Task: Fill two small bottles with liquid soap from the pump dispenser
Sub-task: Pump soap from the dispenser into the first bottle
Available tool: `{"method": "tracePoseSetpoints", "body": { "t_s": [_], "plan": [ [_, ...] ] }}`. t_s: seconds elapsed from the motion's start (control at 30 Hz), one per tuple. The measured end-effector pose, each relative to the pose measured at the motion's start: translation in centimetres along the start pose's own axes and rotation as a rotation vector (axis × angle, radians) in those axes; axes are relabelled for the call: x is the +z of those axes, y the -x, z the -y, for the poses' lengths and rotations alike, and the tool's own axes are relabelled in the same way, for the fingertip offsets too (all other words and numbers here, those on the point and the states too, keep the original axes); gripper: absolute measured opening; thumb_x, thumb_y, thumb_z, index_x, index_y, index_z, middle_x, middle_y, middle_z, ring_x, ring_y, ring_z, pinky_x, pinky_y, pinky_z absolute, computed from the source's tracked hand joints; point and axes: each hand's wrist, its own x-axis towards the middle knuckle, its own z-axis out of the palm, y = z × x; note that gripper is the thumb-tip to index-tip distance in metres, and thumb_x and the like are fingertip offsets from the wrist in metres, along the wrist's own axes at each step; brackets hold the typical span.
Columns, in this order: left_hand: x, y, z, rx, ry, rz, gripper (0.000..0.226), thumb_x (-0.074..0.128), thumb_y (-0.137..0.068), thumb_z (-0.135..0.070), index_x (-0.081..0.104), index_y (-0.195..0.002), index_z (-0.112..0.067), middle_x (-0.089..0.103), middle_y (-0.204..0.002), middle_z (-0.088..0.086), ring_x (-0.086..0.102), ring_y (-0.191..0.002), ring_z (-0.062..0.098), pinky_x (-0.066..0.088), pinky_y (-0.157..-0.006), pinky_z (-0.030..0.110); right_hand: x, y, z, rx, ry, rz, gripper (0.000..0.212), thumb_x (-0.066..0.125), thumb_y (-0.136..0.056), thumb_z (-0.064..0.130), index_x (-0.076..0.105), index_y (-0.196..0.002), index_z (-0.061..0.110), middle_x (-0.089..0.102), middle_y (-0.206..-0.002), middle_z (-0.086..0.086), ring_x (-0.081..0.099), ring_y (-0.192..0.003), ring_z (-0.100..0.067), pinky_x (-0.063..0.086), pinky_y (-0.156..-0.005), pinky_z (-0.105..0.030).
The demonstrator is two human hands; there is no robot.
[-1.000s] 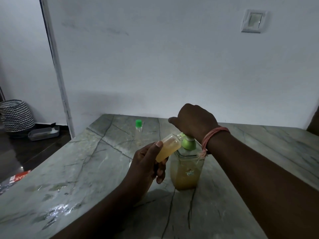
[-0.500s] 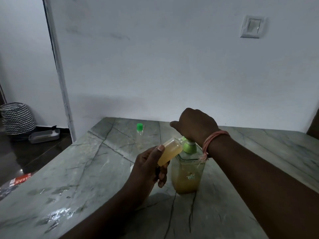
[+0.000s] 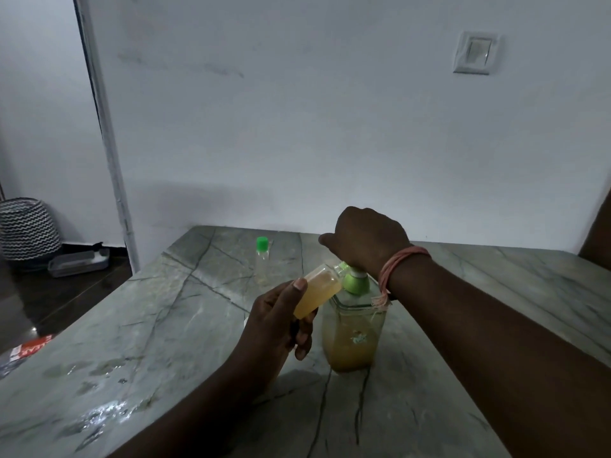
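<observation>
A clear pump dispenser (image 3: 352, 335) holding amber liquid soap stands on the marble table (image 3: 185, 325), with a green pump collar. My right hand (image 3: 365, 241) rests closed on top of the pump head, hiding it. My left hand (image 3: 279, 320) holds a small open bottle (image 3: 317, 294), mostly full of amber soap, tilted with its mouth at the green spout. A second small clear bottle (image 3: 262, 259) with a green cap stands upright farther back on the table, apart from both hands.
Wet patches (image 3: 99, 414) shine on the near left of the table. On the floor at left are a zigzag-patterned basket (image 3: 28, 228) and a grey tray (image 3: 77, 264). A white wall with a switch (image 3: 476, 52) stands behind the table.
The view has shifted slightly, so everything sits a little lower in frame. Both hands keep their hold on the pump and the small bottle; the soap level looks about the same.
</observation>
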Motion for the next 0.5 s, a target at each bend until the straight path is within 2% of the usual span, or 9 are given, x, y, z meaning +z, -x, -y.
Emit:
{"method": "tracePoseSetpoints", "body": {
  "t_s": [0.13,0.27,0.4,0.5],
  "plan": [
    [-0.2,0.1,-0.1,-0.007,0.022,-0.010,0.032,0.058,-0.095,-0.046,0.074,-0.094,-0.019,0.054,-0.071,0.009,0.044,-0.048,0.016,0.039,-0.041,0.025,-0.1,-0.3,0.1,-0.034,0.017,-0.078,0.045,0.054,-0.090,0.055,0.040,-0.063,0.022,0.051,-0.073,0.001,0.056,-0.074,-0.025,0.042,-0.068,-0.032],
    [-0.2,0.0,0.0,-0.007,0.007,-0.010,0.030,0.054,-0.092,-0.042,0.074,-0.090,-0.020,0.054,-0.071,0.010,0.045,-0.049,0.016,0.040,-0.041,0.025,0.9,0.0,-0.2,0.048,-0.091,0.001,0.043,0.055,-0.089,0.054,0.046,-0.063,0.021,0.054,-0.069,0.001,0.058,-0.073,-0.025,0.042,-0.066,-0.031],
    [0.0,0.1,0.0,-0.009,-0.016,0.004,0.028,0.054,-0.091,-0.042,0.074,-0.088,-0.024,0.055,-0.071,0.010,0.046,-0.048,0.016,0.041,-0.041,0.026,0.4,0.2,-0.2,0.049,-0.063,0.014,0.039,0.057,-0.088,0.050,0.047,-0.065,0.021,0.053,-0.070,0.002,0.056,-0.070,-0.023,0.040,-0.064,-0.030],
    [0.0,0.2,-0.1,-0.007,-0.001,-0.009,0.030,0.055,-0.090,-0.042,0.072,-0.095,-0.018,0.054,-0.072,0.011,0.045,-0.048,0.016,0.040,-0.040,0.025,-0.3,0.1,0.3,-0.017,0.032,-0.037,0.040,0.055,-0.090,0.050,0.041,-0.065,0.022,0.048,-0.070,0.001,0.055,-0.072,-0.024,0.040,-0.065,-0.031]
  ]
}}
